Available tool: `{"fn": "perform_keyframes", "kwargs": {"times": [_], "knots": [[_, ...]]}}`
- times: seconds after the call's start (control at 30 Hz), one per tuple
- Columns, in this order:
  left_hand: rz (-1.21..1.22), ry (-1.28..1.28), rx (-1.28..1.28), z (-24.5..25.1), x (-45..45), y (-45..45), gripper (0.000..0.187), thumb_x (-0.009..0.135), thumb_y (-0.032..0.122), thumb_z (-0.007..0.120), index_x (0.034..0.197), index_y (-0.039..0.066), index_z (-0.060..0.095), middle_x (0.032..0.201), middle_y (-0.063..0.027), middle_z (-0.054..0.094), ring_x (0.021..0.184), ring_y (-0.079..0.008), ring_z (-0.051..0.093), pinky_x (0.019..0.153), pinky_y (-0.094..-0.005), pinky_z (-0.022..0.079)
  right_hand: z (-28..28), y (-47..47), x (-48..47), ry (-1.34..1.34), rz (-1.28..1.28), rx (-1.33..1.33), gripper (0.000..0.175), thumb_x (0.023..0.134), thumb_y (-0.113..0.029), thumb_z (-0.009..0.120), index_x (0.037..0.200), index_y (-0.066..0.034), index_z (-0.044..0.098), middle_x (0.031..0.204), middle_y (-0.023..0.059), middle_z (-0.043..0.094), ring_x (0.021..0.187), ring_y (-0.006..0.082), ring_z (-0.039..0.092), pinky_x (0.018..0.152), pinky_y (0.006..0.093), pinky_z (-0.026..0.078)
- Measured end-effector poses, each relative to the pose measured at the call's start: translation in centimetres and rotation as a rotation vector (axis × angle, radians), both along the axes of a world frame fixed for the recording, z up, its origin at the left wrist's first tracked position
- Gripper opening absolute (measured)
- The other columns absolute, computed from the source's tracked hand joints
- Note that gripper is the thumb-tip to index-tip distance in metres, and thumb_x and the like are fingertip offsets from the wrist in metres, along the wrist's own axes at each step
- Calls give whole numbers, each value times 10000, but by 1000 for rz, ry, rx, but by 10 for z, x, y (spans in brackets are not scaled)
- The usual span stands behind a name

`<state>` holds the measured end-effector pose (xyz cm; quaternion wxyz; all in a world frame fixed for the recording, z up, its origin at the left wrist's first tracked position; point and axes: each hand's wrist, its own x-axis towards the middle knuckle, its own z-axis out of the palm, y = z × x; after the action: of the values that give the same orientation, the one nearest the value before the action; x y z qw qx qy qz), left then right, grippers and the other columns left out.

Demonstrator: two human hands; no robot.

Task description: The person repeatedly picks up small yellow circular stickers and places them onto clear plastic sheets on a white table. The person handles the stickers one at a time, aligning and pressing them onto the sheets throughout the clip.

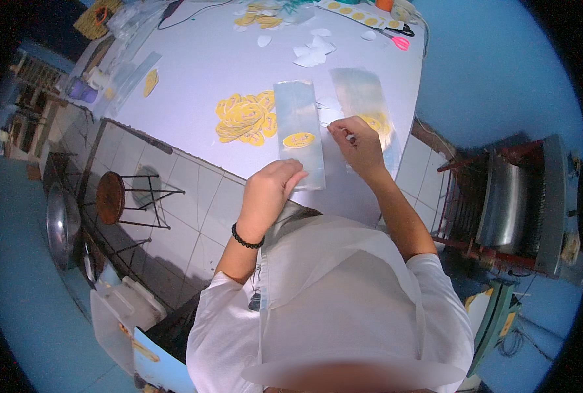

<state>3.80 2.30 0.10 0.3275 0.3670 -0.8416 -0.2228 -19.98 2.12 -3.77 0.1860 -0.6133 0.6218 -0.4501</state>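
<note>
A clear plastic bag (295, 108) lies flat before me with a yellow oval sticker (298, 140) on its lower half. My left hand (271, 184) rests on the bag's lower left edge, fingers together. To the right of the bag, my right hand (357, 145) is raised with thumb and forefinger pinched near white backing papers (328, 115); whether it holds something small is unclear. A heap of yellow oval stickers (244, 119) lies left of the bag, partly against its edge. Under and beyond my right hand lie more clear bags (360, 91) with yellow stickers showing.
Loose white backing pieces (313, 53), more yellow stickers (259, 19), a sticker sheet (357, 15) and pink-handled scissors (399, 43) lie at the table's far side. Purple cups (82, 92) stand far left. A round stool (110, 198) stands below the left edge.
</note>
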Motion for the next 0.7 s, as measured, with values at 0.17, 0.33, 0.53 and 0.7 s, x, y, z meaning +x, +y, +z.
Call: {"fn": "perform_keyframes", "kwargs": {"times": [0.17,0.33,0.53,0.7], "knots": [[-78,39,-484,5,-10,2,198,824,168,780,977,48,743,1067,-84,720,1018,-282,704,829,-410,561,12,-5,-4,-696,106,465,310,969,-138,717,1252,-58,618,821,17,699,703,89,646,597,238,494],[-240,112,-242,-9,-16,-2,189,839,136,751,1001,39,740,1107,-97,719,1075,-298,683,906,-433,541,22,-9,-13,-639,90,304,473,937,-97,741,1359,-62,531,834,23,718,729,86,657,580,227,477],[210,20,-148,-47,12,-94,169,888,81,681,1040,8,697,1099,-183,709,1031,-383,669,880,-434,549,16,-12,-59,-487,-186,212,512,885,-74,772,1348,-43,557,782,23,704,714,85,659,619,240,514],[294,-194,-61,-62,22,-130,227,885,164,722,1070,33,723,1118,-167,718,996,-350,690,834,-435,557,5,-5,-70,412,-397,-17,580,809,-139,813,1331,-49,576,1085,152,669,983,298,664,838,390,537]]}}
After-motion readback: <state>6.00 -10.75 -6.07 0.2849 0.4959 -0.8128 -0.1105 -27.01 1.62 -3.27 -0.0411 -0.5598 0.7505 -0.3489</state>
